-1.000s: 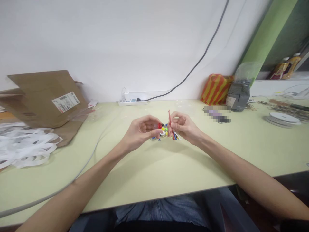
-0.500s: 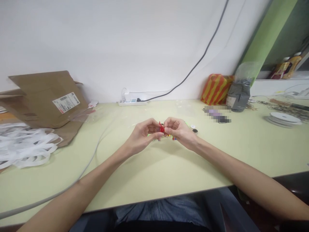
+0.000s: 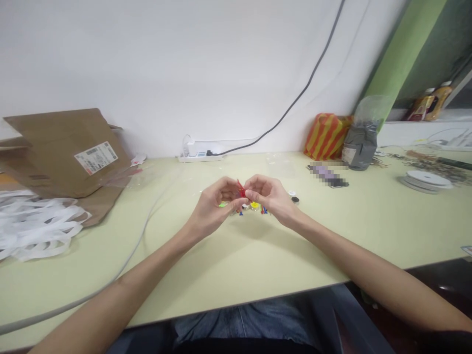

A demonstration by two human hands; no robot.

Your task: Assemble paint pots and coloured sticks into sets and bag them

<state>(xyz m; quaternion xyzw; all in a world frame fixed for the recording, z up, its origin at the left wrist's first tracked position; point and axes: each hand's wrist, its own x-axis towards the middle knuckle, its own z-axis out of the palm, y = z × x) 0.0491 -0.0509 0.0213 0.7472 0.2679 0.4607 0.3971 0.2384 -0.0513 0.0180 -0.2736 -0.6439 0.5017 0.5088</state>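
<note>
We have both hands raised just above the near middle of the pale green desk (image 3: 221,275). Our left hand (image 3: 216,206) and right hand (image 3: 269,196) are curled narrowly toward each other, with their fingertips meeting around a thin red plastic piece (image 3: 241,189). It seems pinched between them, though it is so small and so hidden by our fingers that we cannot be sure of its exact shape or grip.

Directly below our hands, a cluster of small coloured pieces (image 3: 250,209) lies on the desk, including yellow, green and blue bits. Just to the right are a small white disc (image 3: 292,193) and a small black disc (image 3: 295,199).

Farther left lie white plastic strips (image 3: 33,226) and a flattened cardboard box (image 3: 62,152) with a white label. A grey cable (image 3: 143,241) curves across the desk toward the near left. At the far edge sit a white power strip (image 3: 197,157), an orange-and-yellow striped bag (image 3: 326,136) and a grey pouch (image 3: 359,140). Over on the right is a white roll (image 3: 424,181).
</note>
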